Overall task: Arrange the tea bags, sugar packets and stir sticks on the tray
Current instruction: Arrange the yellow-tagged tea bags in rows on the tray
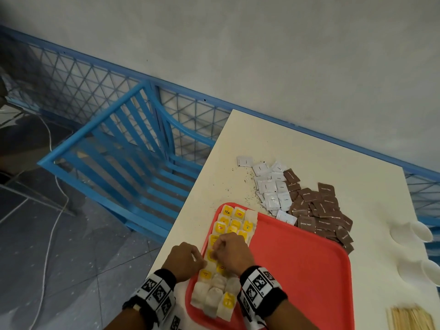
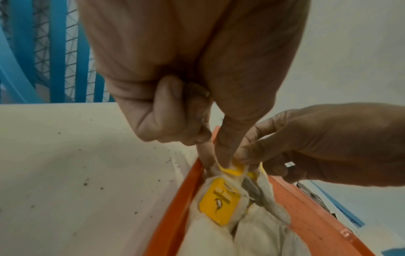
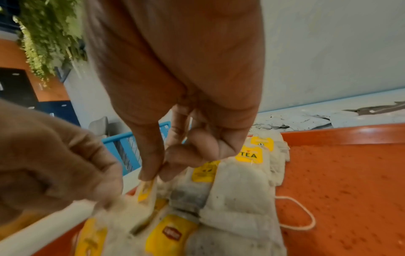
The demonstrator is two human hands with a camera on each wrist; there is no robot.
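Observation:
A red tray (image 1: 297,270) lies on the white table (image 1: 285,144). Rows of tea bags (image 1: 234,222) with yellow tags fill its left side. Both hands meet over the middle of those rows. My left hand (image 1: 198,258) pinches the edge of one tea bag (image 2: 228,170) at the tray's left rim (image 2: 175,216). My right hand (image 1: 215,252) pinches the same bag's yellow tag (image 3: 145,188) between thumb and forefinger (image 3: 151,176). White sugar packets (image 1: 270,186) and brown sugar packets (image 1: 319,210) lie heaped beyond the tray. Wooden stir sticks (image 1: 409,320) sit at the lower right.
White cups (image 1: 412,232) stand along the table's right edge. Dark tea crumbs (image 1: 250,182) speckle the table by the packets. A blue slatted chair (image 1: 133,148) stands left of the table, with a blue mesh railing (image 1: 78,86) behind. A loose tea-bag string (image 3: 295,213) lies on the tray's bare floor.

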